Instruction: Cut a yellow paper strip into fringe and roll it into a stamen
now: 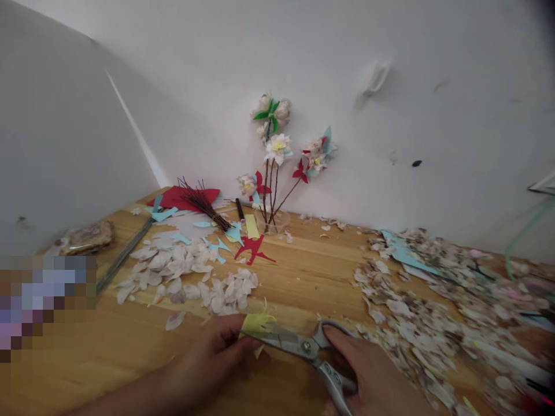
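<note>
Low in the middle of the view, my left hand (221, 341) pinches a small piece of yellow paper (256, 323) whose upper edge is cut into thin strands. My right hand (368, 370) grips a pair of metal scissors (307, 345) by the handles. Their blades point left and lie against the yellow paper, close to my left fingertips. Beyond my hands lie loose white petals (234, 289) and a red paper scrap (254, 249). Handmade flowers (277, 147) on brown stems stand in a clear container (281, 221) by the wall.
A bundle of brown twigs (208, 207) lies near red paper (173, 198) and light-blue scraps. Long thin stems (125, 251) and a clear-wrapped package (89, 237) are at the left. Many dried petals (416, 323) cover the right side of the wooden table (312, 260), with blue paper (405, 254) among them.
</note>
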A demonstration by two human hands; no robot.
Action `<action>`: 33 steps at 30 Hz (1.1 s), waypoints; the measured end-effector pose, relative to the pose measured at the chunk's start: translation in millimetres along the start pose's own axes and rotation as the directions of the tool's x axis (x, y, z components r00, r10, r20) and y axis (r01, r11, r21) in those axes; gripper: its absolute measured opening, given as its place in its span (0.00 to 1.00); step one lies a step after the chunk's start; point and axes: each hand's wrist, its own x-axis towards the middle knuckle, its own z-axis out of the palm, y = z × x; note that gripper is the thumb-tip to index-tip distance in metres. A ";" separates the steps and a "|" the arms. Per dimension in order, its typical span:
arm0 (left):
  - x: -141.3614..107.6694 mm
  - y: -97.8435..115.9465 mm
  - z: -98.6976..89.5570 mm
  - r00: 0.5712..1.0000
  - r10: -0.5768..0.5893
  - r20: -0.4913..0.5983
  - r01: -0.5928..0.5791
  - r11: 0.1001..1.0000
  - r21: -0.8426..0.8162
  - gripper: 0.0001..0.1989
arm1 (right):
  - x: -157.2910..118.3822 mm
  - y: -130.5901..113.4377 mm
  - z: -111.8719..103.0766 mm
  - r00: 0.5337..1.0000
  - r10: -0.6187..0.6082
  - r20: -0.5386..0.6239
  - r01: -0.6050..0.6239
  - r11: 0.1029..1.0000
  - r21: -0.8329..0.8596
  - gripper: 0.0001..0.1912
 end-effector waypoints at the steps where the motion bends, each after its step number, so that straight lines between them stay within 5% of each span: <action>1: 0.1 0.4 -0.2 1.000 0.001 0.005 -0.001 1.000 -0.003 0.13 | 0.0 0.6 0.3 1.000 -0.002 0.006 0.002 1.000 0.013 0.14; 18: -0.9 0.1 -0.1 0.998 -0.060 0.023 0.062 0.992 -0.108 0.15 | 2.5 6.9 -0.4 1.000 -0.011 -0.019 0.011 1.000 -0.017 0.20; 25: -0.2 4.6 1.3 0.996 -0.084 0.007 0.084 0.990 -0.110 0.18 | 1.8 10.4 -0.7 1.000 -0.024 0.000 0.024 0.999 -0.040 0.15; 33: 2.2 6.1 -0.1 0.999 -0.020 -0.037 0.017 0.998 -0.063 0.14 | 3.3 6.6 -0.7 1.000 0.010 -0.027 -0.012 0.998 -0.069 0.29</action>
